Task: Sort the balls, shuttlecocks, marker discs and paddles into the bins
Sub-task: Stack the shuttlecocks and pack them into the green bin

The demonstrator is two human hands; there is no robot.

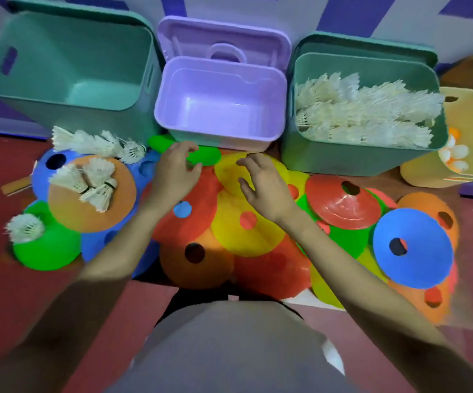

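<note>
Teal bins (68,66), two; lilac, one.

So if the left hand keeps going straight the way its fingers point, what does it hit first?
Probably the green marker disc just past the left hand, its fingertips already over it; beyond lies the purple bin. Depth is unclear.

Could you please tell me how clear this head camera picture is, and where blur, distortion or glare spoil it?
In the head view, wide-angle distortion bows the left green bin and the floor edges; the loose shuttlecocks at left smear with motion blur; the forearms near the bottom fall into shadow; a faint sheen glints on the red disc; both hands, left hand and right hand, look soft-edged.
</note>
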